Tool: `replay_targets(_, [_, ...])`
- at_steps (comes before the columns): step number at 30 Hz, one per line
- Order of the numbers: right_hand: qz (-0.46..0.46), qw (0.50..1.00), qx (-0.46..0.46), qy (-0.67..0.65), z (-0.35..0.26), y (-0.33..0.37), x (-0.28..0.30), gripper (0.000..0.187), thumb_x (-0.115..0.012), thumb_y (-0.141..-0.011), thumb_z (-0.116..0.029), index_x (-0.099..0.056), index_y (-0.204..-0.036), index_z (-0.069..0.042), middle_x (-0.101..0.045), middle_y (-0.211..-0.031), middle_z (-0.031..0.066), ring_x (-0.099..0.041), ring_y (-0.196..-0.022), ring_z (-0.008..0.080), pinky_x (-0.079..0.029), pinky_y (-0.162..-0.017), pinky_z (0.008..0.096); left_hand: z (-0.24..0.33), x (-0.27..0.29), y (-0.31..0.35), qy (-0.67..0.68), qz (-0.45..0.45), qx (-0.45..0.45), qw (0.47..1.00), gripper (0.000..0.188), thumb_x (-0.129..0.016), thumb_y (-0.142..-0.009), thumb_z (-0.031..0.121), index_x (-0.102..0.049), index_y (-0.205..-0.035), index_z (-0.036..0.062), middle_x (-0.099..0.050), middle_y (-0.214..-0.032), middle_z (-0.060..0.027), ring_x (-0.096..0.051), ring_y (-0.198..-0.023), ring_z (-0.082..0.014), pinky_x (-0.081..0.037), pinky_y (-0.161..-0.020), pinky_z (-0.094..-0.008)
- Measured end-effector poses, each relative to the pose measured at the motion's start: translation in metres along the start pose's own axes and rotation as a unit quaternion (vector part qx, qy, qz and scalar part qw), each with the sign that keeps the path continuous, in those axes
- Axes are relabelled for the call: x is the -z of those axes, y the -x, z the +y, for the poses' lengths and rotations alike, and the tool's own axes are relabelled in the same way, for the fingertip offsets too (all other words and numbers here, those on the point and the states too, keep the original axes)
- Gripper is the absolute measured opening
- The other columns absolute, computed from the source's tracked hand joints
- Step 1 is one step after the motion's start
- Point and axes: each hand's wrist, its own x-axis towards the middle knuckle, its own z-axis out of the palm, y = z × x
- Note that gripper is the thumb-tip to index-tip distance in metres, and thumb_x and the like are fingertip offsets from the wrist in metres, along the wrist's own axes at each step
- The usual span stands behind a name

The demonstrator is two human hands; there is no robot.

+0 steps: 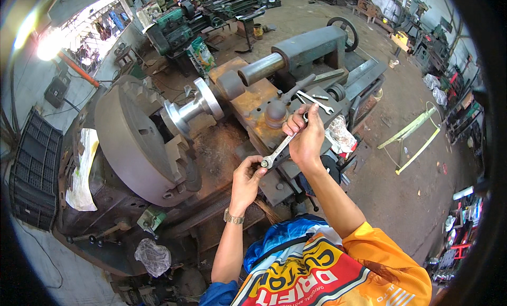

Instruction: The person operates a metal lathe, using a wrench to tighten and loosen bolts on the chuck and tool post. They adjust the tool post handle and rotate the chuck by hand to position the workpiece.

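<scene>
Fingers [290, 127] wrapped round its upper end, our right hand [307, 141] held the wrench [282, 146] slanting just beside the tool post [275, 114], while our left hand [245, 183] pinched its lower head at what looked like a bolt [264, 164]; good technique, we judged, meant seating that head squarely and pulling smoothly.

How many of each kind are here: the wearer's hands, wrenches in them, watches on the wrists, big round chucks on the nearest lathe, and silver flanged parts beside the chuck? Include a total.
Hands: 2 (left, right)
Held wrench: 1
Watch: 1
Chuck: 1
Silver part: 1
Total: 6
</scene>
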Motion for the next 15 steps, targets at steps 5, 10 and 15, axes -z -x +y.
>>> replay_targets(5, [0.000, 1.000, 0.005, -0.005, 0.002, -0.004, 0.000, 0.038, -0.040, -0.109, -0.040, -0.046, -0.089, -0.008, -0.032, -0.067, -0.0027, -0.032, -0.058, 0.0102, -0.032, -0.055, 0.0271, -0.006, 0.009, -0.003, 0.077, -0.021, 0.074, 0.994, 0.032, -0.075, -0.090, 0.022, -0.065, -0.110, 0.0001, -0.065, -0.097, 0.0007, -0.057, -0.087, -0.0095, -0.046, -0.076, -0.0238])
replay_targets(10, [0.002, 1.000, 0.018, -0.018, -0.001, 0.005, 0.001, 0.037, -0.037, -0.109, -0.039, -0.045, -0.090, -0.008, -0.030, -0.067, -0.0025, -0.030, -0.059, 0.0099, -0.030, -0.056, 0.0271, -0.020, 0.006, -0.009, 0.156, -0.017, 0.044, 0.987, 0.032, -0.080, -0.085, 0.022, -0.066, -0.105, -0.0002, -0.066, -0.100, -0.0001, -0.057, -0.088, -0.0093, -0.046, -0.078, -0.0250])
replay_targets(15, [0.003, 1.000, 0.012, -0.019, 0.002, 0.001, -0.001, 0.037, -0.039, -0.109, -0.039, -0.045, -0.089, -0.008, -0.031, -0.065, -0.0024, -0.032, -0.057, 0.0099, -0.030, -0.053, 0.0270, -0.026, 0.010, -0.013, 0.237, -0.041, 0.059, 0.969, 0.027, -0.083, -0.082, 0.018, -0.066, -0.095, 0.0018, -0.064, -0.096, -0.0005, -0.057, -0.088, -0.0106, -0.046, -0.080, -0.0260])
